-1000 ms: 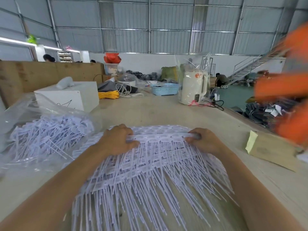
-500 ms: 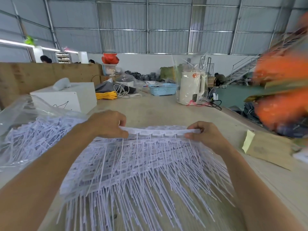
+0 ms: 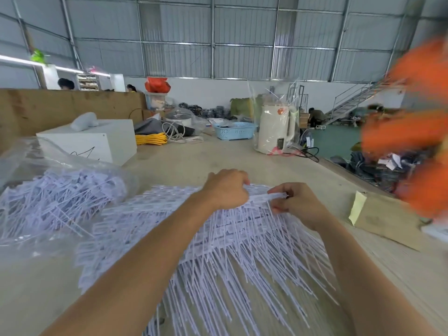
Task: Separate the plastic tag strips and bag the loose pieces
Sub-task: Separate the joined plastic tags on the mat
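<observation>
My left hand [image 3: 228, 189] grips one end of the top tag strip [image 3: 260, 197] | right hand [image 3: 294, 202] pinches the other | pile of strips [image 3: 218, 238] beneath | bag of loose pieces [image 3: 55, 200] left

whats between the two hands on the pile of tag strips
In the head view, a short stretch of one white tag strip spans the gap between the left hand and the right hand, both pinching it just above the tag strip pile.

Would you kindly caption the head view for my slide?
Both hands, left hand and right hand, pinch a tag strip above the spread pile, beside a bag of loose pieces.
</observation>
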